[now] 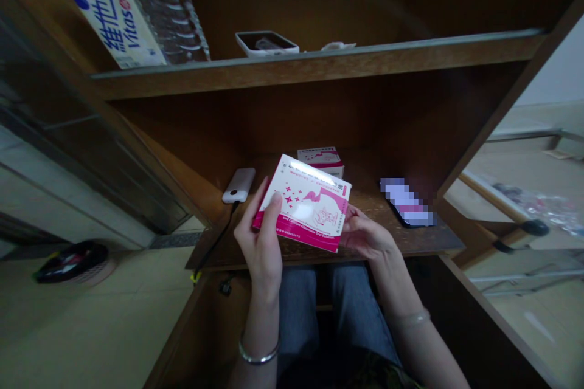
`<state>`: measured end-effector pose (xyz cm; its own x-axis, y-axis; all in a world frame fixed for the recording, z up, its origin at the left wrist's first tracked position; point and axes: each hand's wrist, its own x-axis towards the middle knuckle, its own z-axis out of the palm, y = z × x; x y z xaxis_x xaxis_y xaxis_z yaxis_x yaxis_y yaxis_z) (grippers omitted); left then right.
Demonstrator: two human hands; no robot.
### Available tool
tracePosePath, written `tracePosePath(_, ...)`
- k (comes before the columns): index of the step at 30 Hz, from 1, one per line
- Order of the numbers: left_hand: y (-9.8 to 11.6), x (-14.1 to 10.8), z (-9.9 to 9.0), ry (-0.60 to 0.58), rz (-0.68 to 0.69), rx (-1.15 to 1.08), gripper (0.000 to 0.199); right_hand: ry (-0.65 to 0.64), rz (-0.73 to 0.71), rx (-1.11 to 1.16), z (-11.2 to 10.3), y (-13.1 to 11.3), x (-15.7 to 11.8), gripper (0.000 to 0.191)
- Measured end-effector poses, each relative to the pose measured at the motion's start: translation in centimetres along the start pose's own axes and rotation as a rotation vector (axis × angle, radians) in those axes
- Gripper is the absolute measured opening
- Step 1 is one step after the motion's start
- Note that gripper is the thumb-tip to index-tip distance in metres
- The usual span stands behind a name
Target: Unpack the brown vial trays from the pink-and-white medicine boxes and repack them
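Between my two hands I hold a white and magenta oral solution box (303, 206), tilted, its printed front face up. My left hand (263, 237) grips its left end, with the thumb pressed on the front and the fingers behind. At the right end, my right hand (367, 234) pinches the box edge; some of its fingers are hidden behind. A second box (322, 157) of similar print lies on the wooden desk surface just beyond the held one, partly covered by it.
A white power bank (239, 185) with a black cable lies left on the desk; a phone (407, 202) lies right. Above, a shelf (319, 67) carries a Vitasoy carton (107, 12), a clear bottle (164, 6) and a white-rimmed tray (267, 44). A bin (75, 262) stands on the floor.
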<state>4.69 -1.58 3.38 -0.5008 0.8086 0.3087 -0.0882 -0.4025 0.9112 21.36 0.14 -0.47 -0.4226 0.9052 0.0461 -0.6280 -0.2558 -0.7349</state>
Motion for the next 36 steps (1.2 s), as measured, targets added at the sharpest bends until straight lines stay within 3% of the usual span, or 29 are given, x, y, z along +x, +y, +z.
tracePosePath(4,-0.1,0.2,0.0,-0.06,-0.01,-0.001,0.041,0.057,-0.024,-0.042,-0.1,0.2,-0.2,0.04)
tracePosePath(9,-0.4,-0.6,1.0,-0.095,0.017,-0.043,0.044,0.248,-0.21,-0.083,0.4,0.2,-0.1,0.035)
tracePosePath(13,-0.7,-0.7,1.5,0.002,-0.025,-0.084,0.045,0.212,-0.205,-0.161,0.3,-0.6,-0.2,0.034)
tracePosePath(17,-0.8,0.7,1.5,0.144,-0.092,-0.101,0.049,0.185,-0.15,-0.13,-0.1,-0.9,-0.4,0.028)
tracePosePath(20,-0.6,2.1,1.5,0.142,-0.149,-0.103,0.047,0.206,-0.114,-0.013,-0.3,-0.4,-0.3,0.032)
tracePosePath(23,-0.3,3.0,1.5,0.111,-0.103,-0.072,0.045,0.213,-0.145,0.077,-0.1,0.5,0.2,0.039)
tracePosePath(26,-0.1,3.3,1.6,0.111,-0.011,-0.049,0.047,0.377,-0.287,0.058,0.0,1.6,0.7,0.046)
tracePosePath(30,-0.1,3.1,1.5,0.106,0.027,-0.049,0.047,0.528,-0.51,-0.136,0.3,2.7,0.9,0.068)
tracePosePath(36,-0.3,2.8,1.4,0.061,0.145,0.059,0.047,0.768,-0.863,-0.356,1.5,3.3,0.4,0.036)
